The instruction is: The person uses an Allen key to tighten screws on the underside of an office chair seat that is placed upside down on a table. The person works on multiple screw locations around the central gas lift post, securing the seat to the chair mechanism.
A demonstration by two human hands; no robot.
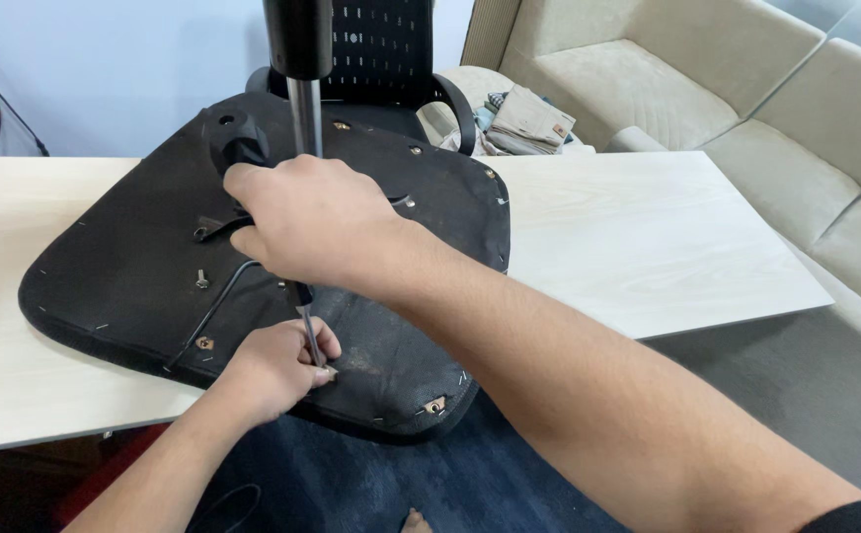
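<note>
Two bare hands work over one upturned chair seat (134,286) in the head view, its black fabric underside facing up on a pale wooden table (628,237). The right hand (302,222) reaches in from the lower right and is curled shut over the top of a screwdriver (304,301), hiding the handle; only a short black stretch and the thin metal shaft show below the palm. The left hand (277,370), coming from the lower left, pinches the lower shaft between thumb and fingers, right at the seat's near edge where the tip meets the fabric. The front part of the seat overhangs the table edge toward the person.

One gas-lift column (302,94), black above and shiny metal below, rises from the seat's middle behind the right hand. One black knobbed lever (235,138) stands just left of it. One thin black cable (215,306) curves across the underside. About six brass-coloured screw holes show around the rim, one (434,406) near the front corner. Beyond the table are one beige sofa (648,79) and one black mesh chair back (381,49).
</note>
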